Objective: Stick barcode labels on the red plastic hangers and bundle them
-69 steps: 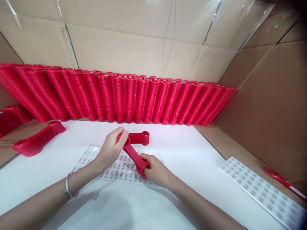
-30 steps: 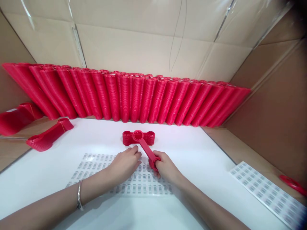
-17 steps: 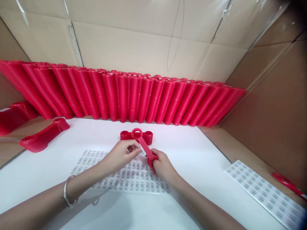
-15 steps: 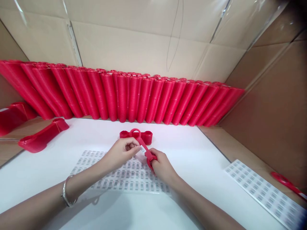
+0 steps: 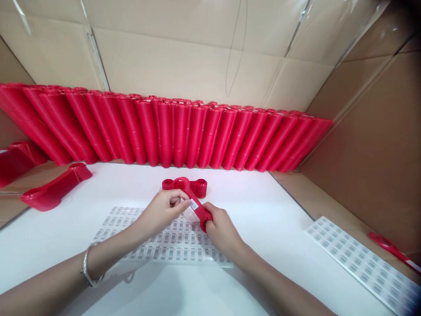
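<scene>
My right hand [image 5: 219, 226] grips the near end of a flat red plastic piece [image 5: 190, 199] with ring-shaped ends, holding it tilted above the table. My left hand [image 5: 164, 211] pinches a small white barcode sticker [image 5: 193, 204] against the middle of that piece. Behind the raised piece a short stack of the same red pieces [image 5: 199, 187] lies on the white table [image 5: 256, 210]. Under both hands lies a sheet of barcode stickers [image 5: 158, 241].
A long row of leaning stacks of red pieces [image 5: 158, 131] lines the back cardboard wall. More red stacks [image 5: 52, 191] lie at the left. A second sticker sheet [image 5: 358, 263] and one red piece [image 5: 391, 251] lie at the right, beside a cardboard wall [image 5: 378, 153].
My left hand left the red piece, dropped to the sticker sheet, then rose with a sticker and brought it onto the piece. My right hand kept its hold and lifted the piece slightly.
</scene>
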Available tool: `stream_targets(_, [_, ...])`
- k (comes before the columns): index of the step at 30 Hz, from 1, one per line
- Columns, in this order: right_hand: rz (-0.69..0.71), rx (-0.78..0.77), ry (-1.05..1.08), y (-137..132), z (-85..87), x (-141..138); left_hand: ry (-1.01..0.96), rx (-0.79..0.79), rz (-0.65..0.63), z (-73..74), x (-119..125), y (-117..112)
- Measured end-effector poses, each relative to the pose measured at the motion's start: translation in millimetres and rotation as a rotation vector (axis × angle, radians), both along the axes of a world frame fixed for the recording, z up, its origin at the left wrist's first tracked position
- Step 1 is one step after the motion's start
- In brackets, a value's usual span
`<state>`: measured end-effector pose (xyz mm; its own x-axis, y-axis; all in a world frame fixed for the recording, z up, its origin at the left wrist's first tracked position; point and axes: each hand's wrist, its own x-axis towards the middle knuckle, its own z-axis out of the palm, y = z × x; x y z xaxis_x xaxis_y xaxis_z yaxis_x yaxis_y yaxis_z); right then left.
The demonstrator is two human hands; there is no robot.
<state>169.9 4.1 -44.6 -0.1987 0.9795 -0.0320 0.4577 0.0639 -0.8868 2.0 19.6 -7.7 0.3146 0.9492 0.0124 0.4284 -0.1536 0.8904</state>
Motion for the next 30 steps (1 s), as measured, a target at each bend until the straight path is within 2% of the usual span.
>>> stream_targets(6, [0.005,-0.003,-0.024,-1,0.1,0,0.019,0.001,0.009,-2.9,0,0])
stream_targets(11, [0.011,0.000,-0.012,-2,1.1,-1,0.115,0.104,0.018,-4.8,0,-3])
stream_targets(14, [0.021,-0.009,0.021,-3,1.3,-2,0.330,0.315,0.033,-8.8,0,-7])
stream_targets(18, [0.048,-0.019,0.071,-6,1.3,-4,0.752,0.812,0.059,-14.1,1,-9])
stream_targets(21, [0.055,-0.026,0.109,-8,1.6,-5,0.905,0.986,0.119,-13.0,-1,-8])
stream_targets(25, [0.054,-0.040,0.132,-10,2.6,-7,0.819,0.970,0.225,-8.8,-6,0])
stream_targets(30, [0.062,-0.056,0.168,-10,2.4,-7,0.522,0.875,0.136,-4.7,-13,7])
